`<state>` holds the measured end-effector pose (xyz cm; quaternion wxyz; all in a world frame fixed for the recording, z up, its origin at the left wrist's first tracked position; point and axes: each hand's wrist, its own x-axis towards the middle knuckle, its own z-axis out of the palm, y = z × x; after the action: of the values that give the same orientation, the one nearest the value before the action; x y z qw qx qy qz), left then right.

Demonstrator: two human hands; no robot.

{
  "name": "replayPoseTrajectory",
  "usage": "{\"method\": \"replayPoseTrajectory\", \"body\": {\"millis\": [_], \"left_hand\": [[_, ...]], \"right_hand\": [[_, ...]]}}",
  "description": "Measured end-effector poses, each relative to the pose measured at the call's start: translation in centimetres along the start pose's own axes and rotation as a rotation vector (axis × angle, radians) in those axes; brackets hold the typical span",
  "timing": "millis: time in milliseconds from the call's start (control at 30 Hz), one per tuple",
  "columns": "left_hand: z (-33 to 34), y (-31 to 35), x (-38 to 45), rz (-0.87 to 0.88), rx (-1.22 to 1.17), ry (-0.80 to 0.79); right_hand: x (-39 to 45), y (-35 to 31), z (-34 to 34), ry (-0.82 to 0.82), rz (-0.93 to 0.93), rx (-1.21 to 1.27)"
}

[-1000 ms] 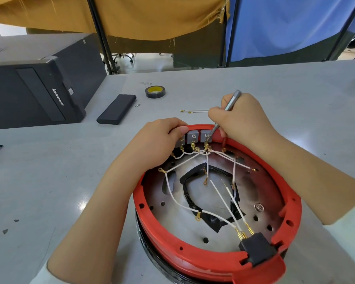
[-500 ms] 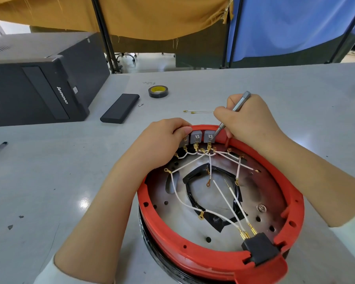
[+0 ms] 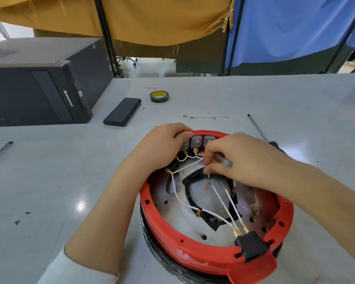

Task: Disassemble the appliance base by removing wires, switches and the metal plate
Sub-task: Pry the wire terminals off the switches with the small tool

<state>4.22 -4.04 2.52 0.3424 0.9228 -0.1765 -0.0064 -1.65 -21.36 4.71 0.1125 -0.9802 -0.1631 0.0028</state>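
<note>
Your left hand grips the far rim of the red appliance base beside the grey switches; your right hand, with a metal tool tucked in it, pinches a white wire just nearer you than the switches. Inside the base, on the metal plate, the remaining wires run lengthwise toward the black connector at the near rim; two freed wires lie toward the table's far edge.

Two bare forearms are showing in the head view, each ending in a bare hand with no gloves, rings or watch. The left hand is showing short, plain nails at about twelve o'clock from its wrist. A white long sleeve is bunching at the left elbow, near seven o'clock in the frame. The right hand is leading back to a forearm running off toward four o'clock.
</note>
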Motion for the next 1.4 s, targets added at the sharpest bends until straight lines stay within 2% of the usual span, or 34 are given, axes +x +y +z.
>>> {"method": "replayPoseTrajectory", "body": {"millis": [400,567,800,933,1100,1300,1400], "left_hand": [[0.0,-0.1,0.0,0.001,-0.007,0.006],[0.1,-0.2,0.1,0.007,-0.007,0.010],[0.2,-0.3,0.2,0.010,0.006,0.016],[0.2,-0.4,0.2,0.015,0.011,0.014],[0.2,-0.4,0.1,0.016,0.012,0.003],[0.0,-0.1,-0.1,0.010,-0.005,-0.008],[0.0,-0.1,-0.2,0.008,-0.010,-0.011]], "right_hand": [[0.0,-1.5,2.4,0.118,0.041,-0.121],[0.3,-1.4,2.2,0.076,0.085,-0.097],[-0.6,-1.0,-0.6,-0.075,0.106,0.131],[-1.0,-0.8,-2.0,-0.130,0.053,0.454],[-1.2,0.4,-3.0,-0.062,-0.048,0.639],[-0.5,2.0,-2.0,0.288,-0.017,0.794],[0.7,2.8,-1.8,0.394,0.027,0.876]]}}
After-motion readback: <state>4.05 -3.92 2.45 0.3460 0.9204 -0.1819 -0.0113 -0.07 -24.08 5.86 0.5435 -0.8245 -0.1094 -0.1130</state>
